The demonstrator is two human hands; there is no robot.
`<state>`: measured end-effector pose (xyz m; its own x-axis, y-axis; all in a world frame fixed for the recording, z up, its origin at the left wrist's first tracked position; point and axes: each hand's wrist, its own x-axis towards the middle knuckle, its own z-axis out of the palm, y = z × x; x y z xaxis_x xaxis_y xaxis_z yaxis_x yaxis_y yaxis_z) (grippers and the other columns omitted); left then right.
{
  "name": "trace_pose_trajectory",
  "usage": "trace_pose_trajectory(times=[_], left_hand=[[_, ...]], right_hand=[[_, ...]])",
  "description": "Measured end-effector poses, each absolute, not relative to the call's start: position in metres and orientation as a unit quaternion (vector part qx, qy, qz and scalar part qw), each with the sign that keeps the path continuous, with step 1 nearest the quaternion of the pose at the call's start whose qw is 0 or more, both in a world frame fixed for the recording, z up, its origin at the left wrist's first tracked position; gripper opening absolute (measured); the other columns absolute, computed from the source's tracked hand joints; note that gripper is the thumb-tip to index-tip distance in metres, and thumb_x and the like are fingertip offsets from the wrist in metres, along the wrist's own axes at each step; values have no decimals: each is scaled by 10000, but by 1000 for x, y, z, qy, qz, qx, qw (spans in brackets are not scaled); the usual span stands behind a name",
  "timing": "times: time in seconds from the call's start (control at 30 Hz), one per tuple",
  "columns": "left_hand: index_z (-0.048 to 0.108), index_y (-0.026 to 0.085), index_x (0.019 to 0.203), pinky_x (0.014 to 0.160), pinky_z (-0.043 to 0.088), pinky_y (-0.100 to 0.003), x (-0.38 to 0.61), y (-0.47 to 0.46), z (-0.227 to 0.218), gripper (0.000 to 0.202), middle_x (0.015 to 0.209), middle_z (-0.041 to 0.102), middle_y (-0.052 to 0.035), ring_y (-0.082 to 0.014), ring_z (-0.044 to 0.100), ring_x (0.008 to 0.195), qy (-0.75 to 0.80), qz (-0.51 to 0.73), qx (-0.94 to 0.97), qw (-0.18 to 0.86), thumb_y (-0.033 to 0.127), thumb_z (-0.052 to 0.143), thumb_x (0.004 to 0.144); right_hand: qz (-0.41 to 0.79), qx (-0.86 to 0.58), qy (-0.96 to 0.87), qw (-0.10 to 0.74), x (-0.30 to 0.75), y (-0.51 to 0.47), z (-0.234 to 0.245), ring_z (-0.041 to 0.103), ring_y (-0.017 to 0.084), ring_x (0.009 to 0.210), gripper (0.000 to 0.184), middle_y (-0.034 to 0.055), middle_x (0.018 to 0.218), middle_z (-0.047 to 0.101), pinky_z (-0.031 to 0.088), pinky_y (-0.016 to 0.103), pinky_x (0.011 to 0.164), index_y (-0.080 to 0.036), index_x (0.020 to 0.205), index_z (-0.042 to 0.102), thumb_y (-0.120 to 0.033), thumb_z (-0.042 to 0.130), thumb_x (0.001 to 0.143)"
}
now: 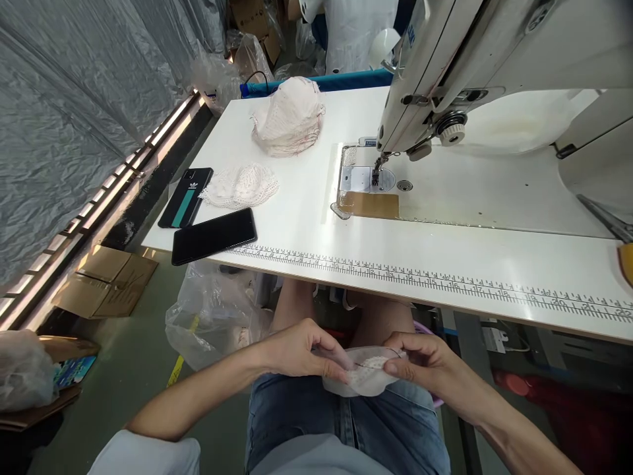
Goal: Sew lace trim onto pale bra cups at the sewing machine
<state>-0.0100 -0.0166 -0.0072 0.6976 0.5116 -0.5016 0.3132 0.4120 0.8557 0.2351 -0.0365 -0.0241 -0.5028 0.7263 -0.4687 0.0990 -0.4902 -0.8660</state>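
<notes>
Over my lap I hold a small white lace-and-mesh fabric piece [364, 380], a dark thread line running across it. My left hand [321, 353] pinches its left side between thumb and fingers. On the opposite side, my right hand [418, 359] grips the edge, thumb on top. The piece is below the table's front edge, apart from the sewing machine [420, 112]. On the table lie a flat white lace piece [242, 187] and, behind it, a stack of pale fabric cups [291, 117] with reddish thread ends.
Two phones, one with a green-striped case [185, 198] and one with a black screen [214, 236], lie at the table's left corner. A printed ruler [395, 274] runs along the front edge. A cardboard box [106, 280] and clear plastic bags [212, 316] are on the floor.
</notes>
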Motion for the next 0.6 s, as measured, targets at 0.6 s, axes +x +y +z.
trace_pose_trajectory(times=[0.6], left_hand=[[729,145,974,809,517,-266,-13,-18,-12,324,925,736,-60,-192,674,876,392,87,493,772,311,750,696]], right_hand=[[736,-482,-425,214,239,-37,-26,529,130,574,275,0,609,592,447,234,550,-185,670,667,-450,730,710]])
